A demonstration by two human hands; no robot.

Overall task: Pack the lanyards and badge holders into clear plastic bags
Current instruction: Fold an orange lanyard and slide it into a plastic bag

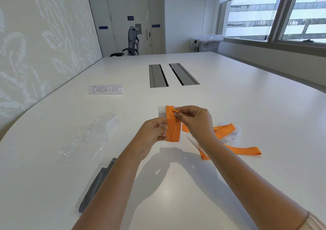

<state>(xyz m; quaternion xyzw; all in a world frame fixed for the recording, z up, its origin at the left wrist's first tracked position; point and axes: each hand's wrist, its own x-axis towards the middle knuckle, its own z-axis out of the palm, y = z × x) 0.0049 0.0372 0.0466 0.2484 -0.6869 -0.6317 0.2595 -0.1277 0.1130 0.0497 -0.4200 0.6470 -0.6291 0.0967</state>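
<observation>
An orange lanyard (172, 127) is wound around a clear badge holder (162, 112) that I hold up above the white table (229, 106). My left hand (153, 132) grips the holder's lower left edge. My right hand (195, 122) pinches the lanyard's end at the top of the wrap. Another orange lanyard (243, 149) lies loose on the table to the right, across a second clear badge holder (236, 134) with a small metal ring. Several clear plastic bags (95, 134) lie in a crumpled pile to the left.
A grey strap inside a clear bag (96, 183) lies near the front left. A "CHECK-IN" paper sign (105, 89) sits further back, beside two grey cable slots (172, 75). An office chair (131, 43) and a lined bin (209, 43) stand beyond the table.
</observation>
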